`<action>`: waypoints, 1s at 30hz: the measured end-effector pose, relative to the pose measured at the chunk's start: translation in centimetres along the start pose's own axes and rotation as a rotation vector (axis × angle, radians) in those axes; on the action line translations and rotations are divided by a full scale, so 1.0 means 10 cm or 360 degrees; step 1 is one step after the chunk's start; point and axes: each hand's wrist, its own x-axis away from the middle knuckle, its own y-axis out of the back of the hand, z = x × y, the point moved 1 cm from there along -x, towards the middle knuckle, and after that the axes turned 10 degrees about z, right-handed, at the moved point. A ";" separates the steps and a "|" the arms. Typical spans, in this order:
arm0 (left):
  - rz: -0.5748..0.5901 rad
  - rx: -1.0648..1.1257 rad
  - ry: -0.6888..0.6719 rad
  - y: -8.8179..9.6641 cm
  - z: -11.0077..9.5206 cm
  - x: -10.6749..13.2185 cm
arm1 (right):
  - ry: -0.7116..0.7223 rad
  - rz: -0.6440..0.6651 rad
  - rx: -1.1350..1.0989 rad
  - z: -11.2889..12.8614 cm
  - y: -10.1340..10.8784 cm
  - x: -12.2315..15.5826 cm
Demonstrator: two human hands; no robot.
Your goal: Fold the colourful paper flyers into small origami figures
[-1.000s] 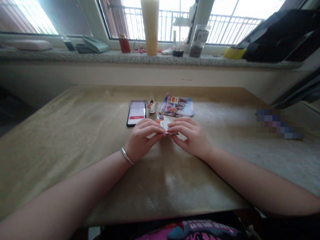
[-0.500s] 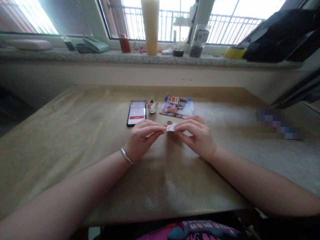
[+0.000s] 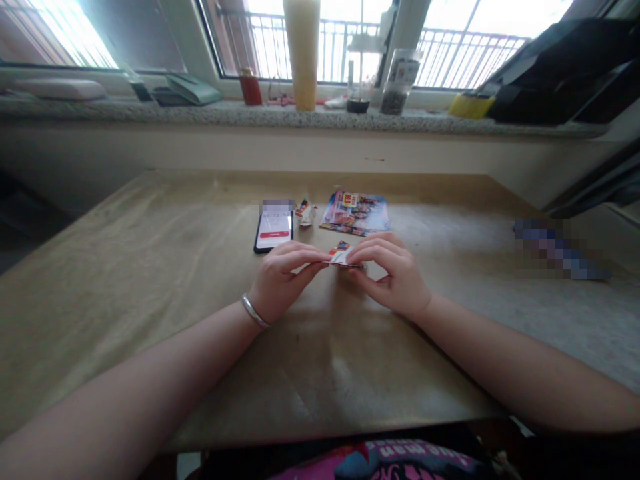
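Observation:
Between my two hands, just above the table, is a small folded piece of printed paper, white with orange and dark patches. My left hand, with a silver bangle at the wrist, pinches its left end between thumb and fingers. At the right end, my right hand has its fingertips on top and the thumb below. The fingers partly cover the paper. Beyond it lies a folded paper shape with similar colours. A phone with a lit screen rests left of that shape, just past my left hand.
Colourful printed sheets or booklets lie beyond my right hand. A blurred bluish item is at the table's right side. The windowsill holds a red bottle, a tall yellowish cylinder and a dark bag.
The paper has tilted slightly, and more of its orange and dark print shows. My right fingers have shifted a little on it; my left hand stays nearly still.

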 end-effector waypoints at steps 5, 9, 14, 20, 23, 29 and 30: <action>-0.0003 0.0028 0.0022 0.00 0.00 0.00 | -0.0025 -0.0038 -0.0078 -0.03 -0.01 -0.01; -0.0005 0.0030 0.0026 0.00 0.00 0.00 | -0.0018 -0.0055 -0.0058 -0.03 -0.02 -0.01; 0.0019 -0.0027 -0.0029 0.00 -0.02 -0.02 | -0.0016 -0.0073 -0.0014 -0.02 -0.03 -0.02; 0.0056 -0.0045 -0.0090 -0.01 0.00 -0.02 | 0.0063 -0.0057 0.0028 -0.01 -0.05 -0.01; 0.0034 -0.0057 -0.0107 0.00 0.01 -0.01 | 0.0054 -0.0061 0.0002 0.00 -0.04 -0.02; 0.0021 -0.0032 -0.0108 0.00 0.03 0.00 | 0.0036 -0.0023 -0.0097 -0.01 -0.02 -0.02; 0.0023 -0.0038 -0.0111 0.00 0.03 0.00 | 0.0030 -0.0026 -0.0100 -0.01 -0.02 -0.01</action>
